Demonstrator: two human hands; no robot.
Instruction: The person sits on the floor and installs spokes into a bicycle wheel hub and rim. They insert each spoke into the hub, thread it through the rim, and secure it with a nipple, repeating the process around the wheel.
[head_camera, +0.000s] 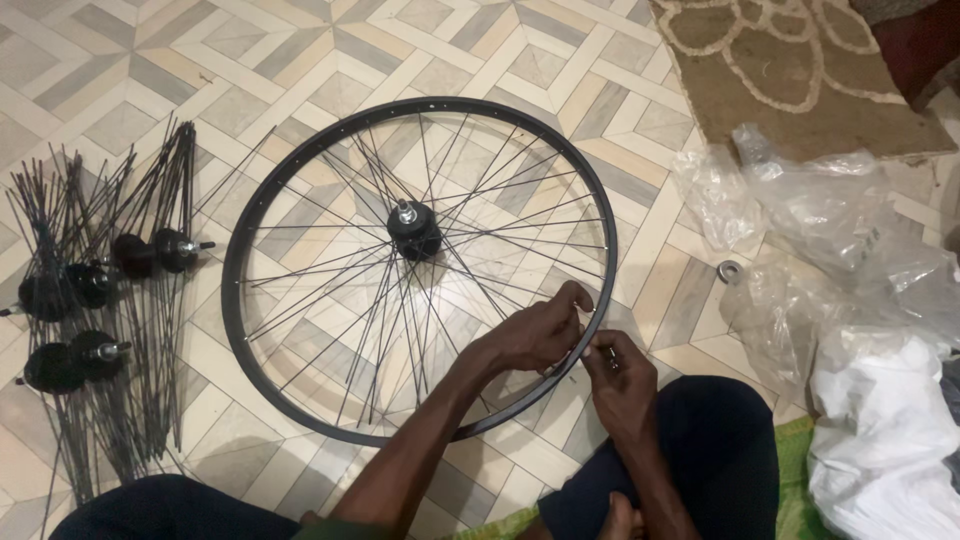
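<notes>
1. Black metal fills the middle of the frame: a bicycle wheel rim (262, 215) lies flat on the patterned floor (560, 60), its hub (413, 232) at centre.
2. The left hand (540, 335) grips the rim's lower right edge, fingers curled around it and a spoke (520, 255).
3. The right hand (620, 385) sits just beside it, fingers pinched together on something small, seemingly a nipple; too small to tell.
4. Many spokes already reach the rim, so lacing looks well advanced.
5. At the left, spoked hubs (95, 285) wait without rims.
6. Crumpled plastic bags (830, 230) lie at right.
</notes>
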